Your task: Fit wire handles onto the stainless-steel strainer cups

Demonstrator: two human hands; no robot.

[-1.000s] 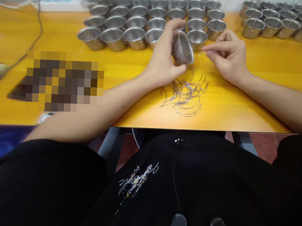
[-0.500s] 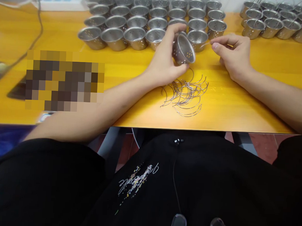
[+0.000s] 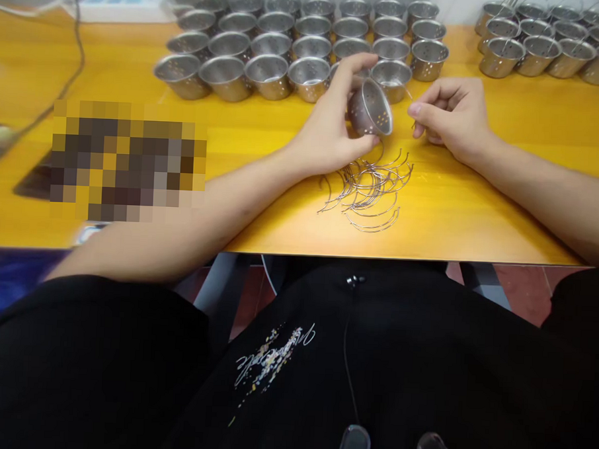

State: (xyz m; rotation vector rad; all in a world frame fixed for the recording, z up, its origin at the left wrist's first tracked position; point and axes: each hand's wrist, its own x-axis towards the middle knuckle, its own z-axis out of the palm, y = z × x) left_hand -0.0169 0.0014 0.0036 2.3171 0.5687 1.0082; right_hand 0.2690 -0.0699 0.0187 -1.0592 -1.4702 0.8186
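My left hand (image 3: 328, 123) grips a small perforated metal cup (image 3: 371, 108), tilted with its mouth toward the right. Thumb and fingers hold it from opposite sides, above the table. To the right of the cup, my right hand (image 3: 450, 118) is closed in a pinch on a thin wire handle (image 3: 410, 95), whose tip pokes out past the fingers; the rest of the wire is mostly hidden. Cup and wire are apart. Below the cup lies a loose pile of curved wire handles (image 3: 373, 185) on the yellow table (image 3: 458, 218).
Rows of perforated metal cups (image 3: 224, 79) stand behind my hands. At the back right, another group of cups (image 3: 502, 58) has wires rising from it. A white power strip (image 3: 118, 6) and a dark cable (image 3: 79, 36) are at the back left. A pixelated patch hides part of the left side.
The cup in my left hand has shifted slightly right and down. My right hand has dropped a little and come nearer the cup, and the wire in it now points more upward.
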